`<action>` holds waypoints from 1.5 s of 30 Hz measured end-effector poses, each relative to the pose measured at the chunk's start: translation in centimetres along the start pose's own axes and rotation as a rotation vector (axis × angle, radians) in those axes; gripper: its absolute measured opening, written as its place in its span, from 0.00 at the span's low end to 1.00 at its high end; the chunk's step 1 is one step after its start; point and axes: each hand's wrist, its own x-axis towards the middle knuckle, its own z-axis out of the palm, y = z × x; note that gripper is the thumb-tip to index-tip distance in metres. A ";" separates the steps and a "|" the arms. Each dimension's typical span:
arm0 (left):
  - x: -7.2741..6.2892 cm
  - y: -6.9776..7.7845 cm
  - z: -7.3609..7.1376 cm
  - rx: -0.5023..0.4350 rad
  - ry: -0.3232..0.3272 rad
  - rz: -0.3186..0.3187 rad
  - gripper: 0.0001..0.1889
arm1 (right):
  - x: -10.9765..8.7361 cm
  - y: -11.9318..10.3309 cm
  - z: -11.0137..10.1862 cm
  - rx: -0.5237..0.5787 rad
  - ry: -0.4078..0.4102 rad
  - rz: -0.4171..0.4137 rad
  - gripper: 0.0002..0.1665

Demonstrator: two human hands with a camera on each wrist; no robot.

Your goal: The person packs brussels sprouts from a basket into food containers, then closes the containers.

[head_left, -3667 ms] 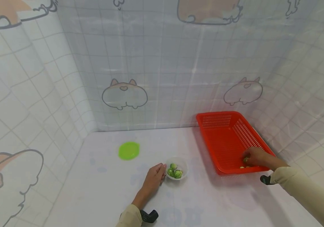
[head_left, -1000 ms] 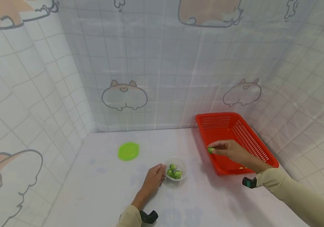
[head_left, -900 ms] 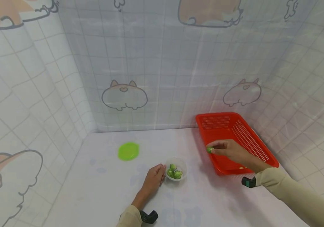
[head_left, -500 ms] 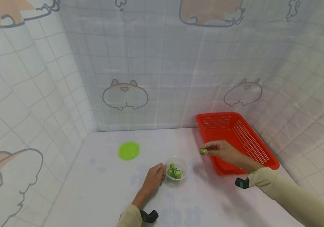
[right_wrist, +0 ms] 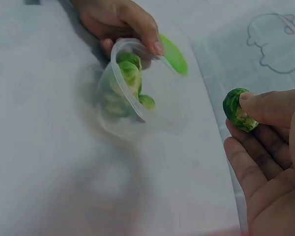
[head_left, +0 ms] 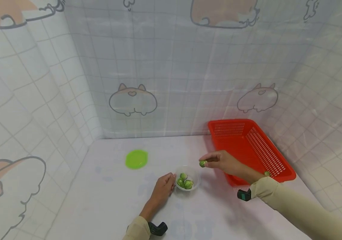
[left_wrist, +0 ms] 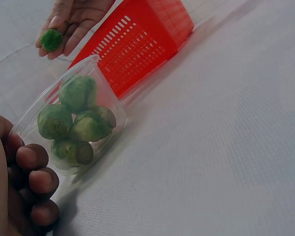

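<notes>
My left hand (head_left: pixel 162 186) grips the rim of a small clear plastic tub (head_left: pixel 193 173) standing on the table; its thumb hooks over the edge, the other fingers curl outside. Several Brussels sprouts (left_wrist: pixel 78 94) lie heaped in the tub, visible through its wall in the left wrist view. Up and to the right of the tub, in the air, my right hand (head_left: pixel 225 162) pinches one more Brussels sprout (right_wrist: pixel 238 109) between thumb and fingers. Its remaining fingers are extended below the sprout.
A red slotted basket (head_left: pixel 233 143) stands at the right by the wall, partly behind my right forearm. One sprout (head_left: pixel 267 173) shows in its near right corner. A bright green lid (head_left: pixel 136 159) lies at the back left. Patterned sheeting (head_left: pixel 171 66) encloses the table behind and on both sides.
My right hand has come up out of the red basket with a Brussels sprout and moved left, close to the tub. The left hand and tub have stayed put.
</notes>
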 end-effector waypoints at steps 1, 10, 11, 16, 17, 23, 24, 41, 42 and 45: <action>0.0 -0.1 0.0 0.005 0.003 0.003 0.19 | 0.1 -0.1 0.3 0.000 -0.005 -0.003 0.14; 1.3 -3.4 0.3 0.056 0.005 -0.009 0.20 | 1.3 -0.8 2.6 -0.012 -0.034 -0.034 0.15; 1.3 -3.5 0.3 0.057 0.006 -0.003 0.21 | 1.5 -0.8 2.8 -0.010 -0.037 -0.037 0.14; 1.2 -3.7 0.2 0.031 -0.003 0.008 0.23 | 2.1 -0.4 3.6 -0.023 -0.034 -0.057 0.14; 1.2 -3.6 0.2 0.025 -0.006 0.009 0.23 | 2.2 -0.4 3.8 -0.027 -0.033 -0.065 0.14; 1.1 -3.6 0.1 0.031 -0.018 0.009 0.23 | 2.7 -0.3 4.9 -0.029 -0.050 -0.069 0.13; 1.1 -3.6 0.1 0.035 -0.018 0.009 0.23 | 2.8 -0.3 5.1 -0.032 -0.053 -0.056 0.12; 1.2 -3.4 0.1 0.028 -0.020 0.014 0.24 | 3.5 0.3 7.2 -0.158 -0.075 -0.052 0.12; 1.2 -3.5 0.1 0.026 -0.021 0.014 0.24 | 3.6 0.4 7.3 -0.168 -0.076 -0.061 0.12; 1.3 -3.5 0.1 0.016 -0.017 0.015 0.24 | 3.8 0.4 7.4 -0.200 -0.079 -0.085 0.11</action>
